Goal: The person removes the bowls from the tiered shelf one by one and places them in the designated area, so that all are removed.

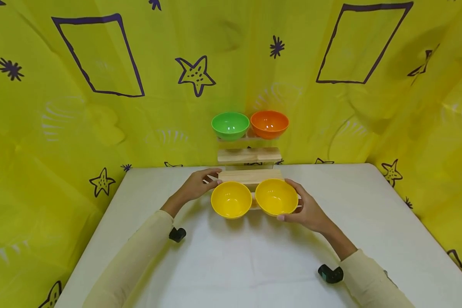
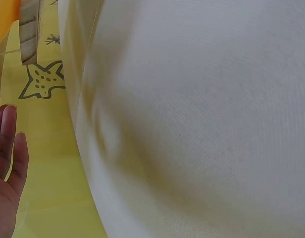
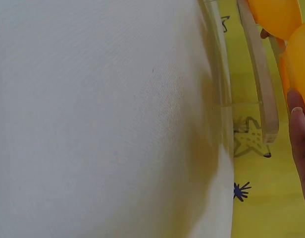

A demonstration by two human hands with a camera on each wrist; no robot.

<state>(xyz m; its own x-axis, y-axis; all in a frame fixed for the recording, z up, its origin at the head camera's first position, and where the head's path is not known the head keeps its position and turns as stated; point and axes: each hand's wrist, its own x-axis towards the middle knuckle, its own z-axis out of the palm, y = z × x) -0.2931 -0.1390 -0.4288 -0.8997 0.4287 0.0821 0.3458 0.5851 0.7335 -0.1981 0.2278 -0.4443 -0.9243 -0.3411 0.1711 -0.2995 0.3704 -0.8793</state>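
In the head view, two yellow bowls sit side by side at the front of a stepped wooden stand (image 1: 250, 175). My right hand (image 1: 308, 211) grips the right yellow bowl (image 1: 276, 196), thumb at its near rim and fingers round its far right side. Beside it is the left yellow bowl (image 1: 231, 199). My left hand (image 1: 197, 184) holds the left end of a wooden step, index finger and thumb at its corners, close to the left bowl's rim. The left wrist view shows other fingers (image 2: 20, 158) of that hand nearly straight.
A green bowl (image 1: 230, 125) and an orange bowl (image 1: 270, 124) stand on the top step, before a yellow patterned curtain (image 1: 158, 115). The stand is at the far side of a white table (image 1: 250, 265). Black wrist devices show below both forearms.
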